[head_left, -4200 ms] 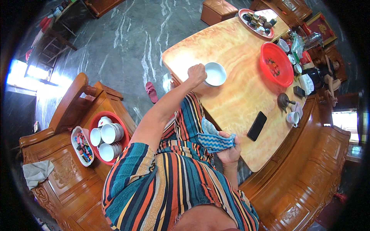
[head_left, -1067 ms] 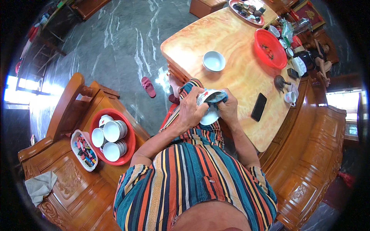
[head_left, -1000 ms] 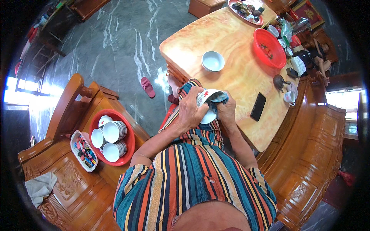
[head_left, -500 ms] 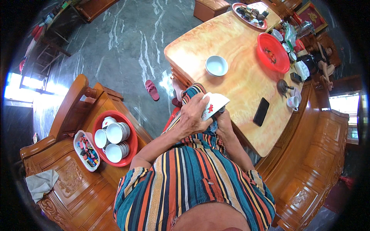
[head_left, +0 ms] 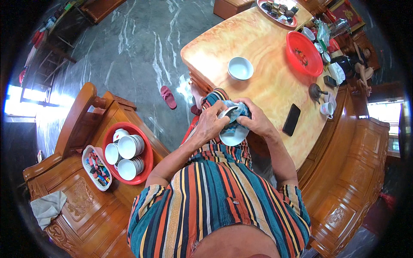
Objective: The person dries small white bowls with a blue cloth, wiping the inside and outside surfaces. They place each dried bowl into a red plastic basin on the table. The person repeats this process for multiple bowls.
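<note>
Over my lap, a white bowl [head_left: 233, 138] is between my two hands, its pale inside turned up. A blue patterned cloth [head_left: 241, 112] lies bunched over its far part and hides some of the rim. My left hand [head_left: 211, 122] grips the bowl's left side, fingers closed. From the right, my right hand [head_left: 259, 120] is closed on the cloth, pressing it against the bowl. Just beyond my hands, another white bowl [head_left: 240, 69] stands upright on the marbled table [head_left: 206, 51].
On the bench at left, a red basin [head_left: 147, 165] holds stacked white bowls [head_left: 127, 170] beside a white basket [head_left: 100, 185] of small colourful items. The table carries a phone [head_left: 291, 120], a red bowl-shaped basin [head_left: 317, 64], a mug [head_left: 326, 110] and a tray [head_left: 275, 17]. A person [head_left: 359, 64] sits far right.
The bowl has tipped from showing its red-flowered outside to showing its inside and sits lower. My right hand has come up with the cloth, which is now in plain sight.
</note>
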Motion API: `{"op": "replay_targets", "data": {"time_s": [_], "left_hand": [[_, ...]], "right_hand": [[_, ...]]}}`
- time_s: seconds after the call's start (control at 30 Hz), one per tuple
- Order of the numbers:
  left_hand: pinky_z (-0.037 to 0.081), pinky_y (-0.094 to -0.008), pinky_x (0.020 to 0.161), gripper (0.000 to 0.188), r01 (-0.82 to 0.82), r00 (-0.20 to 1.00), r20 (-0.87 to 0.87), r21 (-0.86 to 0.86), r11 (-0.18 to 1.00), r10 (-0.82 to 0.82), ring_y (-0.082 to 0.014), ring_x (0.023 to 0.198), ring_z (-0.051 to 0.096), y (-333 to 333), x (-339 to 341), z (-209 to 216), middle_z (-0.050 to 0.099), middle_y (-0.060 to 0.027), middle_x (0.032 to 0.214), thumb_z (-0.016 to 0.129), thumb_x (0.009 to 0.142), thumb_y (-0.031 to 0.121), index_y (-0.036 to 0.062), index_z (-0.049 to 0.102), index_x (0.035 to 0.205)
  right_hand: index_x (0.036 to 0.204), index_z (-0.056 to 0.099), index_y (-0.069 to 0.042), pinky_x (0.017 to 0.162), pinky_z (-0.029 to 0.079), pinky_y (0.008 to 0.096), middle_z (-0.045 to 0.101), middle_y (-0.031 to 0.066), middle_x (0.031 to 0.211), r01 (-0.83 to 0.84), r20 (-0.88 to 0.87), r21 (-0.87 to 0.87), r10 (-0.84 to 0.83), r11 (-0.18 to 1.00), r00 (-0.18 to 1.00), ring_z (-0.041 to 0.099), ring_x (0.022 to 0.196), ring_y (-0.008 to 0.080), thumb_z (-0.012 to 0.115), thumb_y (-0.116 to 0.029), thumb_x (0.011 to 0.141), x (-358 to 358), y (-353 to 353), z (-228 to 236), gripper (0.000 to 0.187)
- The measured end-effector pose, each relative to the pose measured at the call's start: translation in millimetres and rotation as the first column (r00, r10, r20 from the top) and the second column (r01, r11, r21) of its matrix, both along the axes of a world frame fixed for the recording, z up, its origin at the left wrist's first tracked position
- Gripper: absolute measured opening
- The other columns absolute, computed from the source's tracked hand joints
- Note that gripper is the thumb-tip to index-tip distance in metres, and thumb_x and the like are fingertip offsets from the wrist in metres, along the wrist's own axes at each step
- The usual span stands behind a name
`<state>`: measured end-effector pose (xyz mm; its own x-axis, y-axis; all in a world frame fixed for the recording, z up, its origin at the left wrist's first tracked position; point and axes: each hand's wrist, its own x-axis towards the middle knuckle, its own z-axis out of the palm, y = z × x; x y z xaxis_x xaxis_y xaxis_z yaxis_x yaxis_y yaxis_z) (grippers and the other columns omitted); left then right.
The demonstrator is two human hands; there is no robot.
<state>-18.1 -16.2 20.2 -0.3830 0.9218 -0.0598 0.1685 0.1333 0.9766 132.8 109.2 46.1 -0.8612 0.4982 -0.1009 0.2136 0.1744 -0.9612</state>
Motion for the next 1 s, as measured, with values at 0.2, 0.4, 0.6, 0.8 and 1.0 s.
{"op": "replay_targets", "data": {"time_s": [0.2, 0.4, 0.6, 0.8, 1.0], "left_hand": [[0.048, -0.0408, 0.067, 0.033, 0.026, 0.989, -0.145, 0.062, 0.998, -0.017, -0.0338, 0.073, 0.061, -5, 5, 17, 0.061, -0.0213, 0.079, 0.059, 0.070, 0.018, 0.0003, 0.053, 0.098], [0.049, -0.0415, 0.069, 0.034, -0.058, 0.973, -0.206, 0.205, 0.977, 0.101, -0.0353, 0.077, 0.061, -8, 8, 20, 0.060, -0.0203, 0.085, 0.060, 0.070, 0.015, 0.0020, 0.054, 0.101], [0.049, -0.0433, 0.069, 0.045, -0.060, 0.941, -0.299, 0.311, 0.948, 0.158, -0.0379, 0.080, 0.061, -5, 11, 20, 0.059, -0.0215, 0.093, 0.062, 0.068, 0.014, -0.0005, 0.050, 0.109], [0.050, -0.0410, 0.071, 0.055, -0.094, 0.865, -0.383, 0.512, 0.854, 0.325, -0.0368, 0.080, 0.061, -3, 16, 8, 0.058, -0.0233, 0.096, 0.063, 0.067, 0.011, -0.0045, 0.045, 0.117], [0.049, -0.0405, 0.076, 0.053, -0.024, 0.884, -0.427, 0.364, 0.931, 0.190, -0.0378, 0.084, 0.061, -4, 10, 18, 0.058, -0.0238, 0.097, 0.064, 0.068, 0.010, -0.0003, 0.046, 0.117]], "right_hand": [[0.103, 0.059, -0.003, 0.074, 0.047, 0.0242, 0.061, 0.0011, 0.089, 0.080, 0.042, 0.099, -0.084, 0.992, 0.996, 0.057, 0.082, 0.0091, 0.067, -0.001, 0.079, -11, -4, -11, 0.026], [0.101, 0.061, -0.001, 0.070, 0.049, 0.0237, 0.064, 0.0019, 0.087, 0.204, -0.096, -0.118, -0.215, 0.972, 0.972, 0.059, 0.079, 0.0079, 0.064, -0.003, 0.083, -5, -10, -36, 0.018], [0.103, 0.062, 0.001, 0.073, 0.051, 0.0255, 0.065, 0.0039, 0.093, 0.429, -0.151, -0.559, -0.596, 0.710, 0.789, 0.061, 0.081, 0.0105, 0.064, -0.008, 0.088, -10, -44, -46, 0.017], [0.113, 0.057, 0.001, 0.079, 0.053, 0.0306, 0.063, 0.0072, 0.103, 0.220, -0.086, -0.905, -0.664, 0.364, 0.743, 0.063, 0.091, 0.0174, 0.059, -0.011, 0.092, -14, -63, -56, 0.025], [0.112, 0.058, 0.001, 0.079, 0.052, 0.0293, 0.063, 0.0070, 0.104, 0.299, -0.066, -0.839, -0.629, 0.455, 0.775, 0.062, 0.091, 0.0155, 0.057, -0.007, 0.092, -8, -54, -62, 0.022]]}}
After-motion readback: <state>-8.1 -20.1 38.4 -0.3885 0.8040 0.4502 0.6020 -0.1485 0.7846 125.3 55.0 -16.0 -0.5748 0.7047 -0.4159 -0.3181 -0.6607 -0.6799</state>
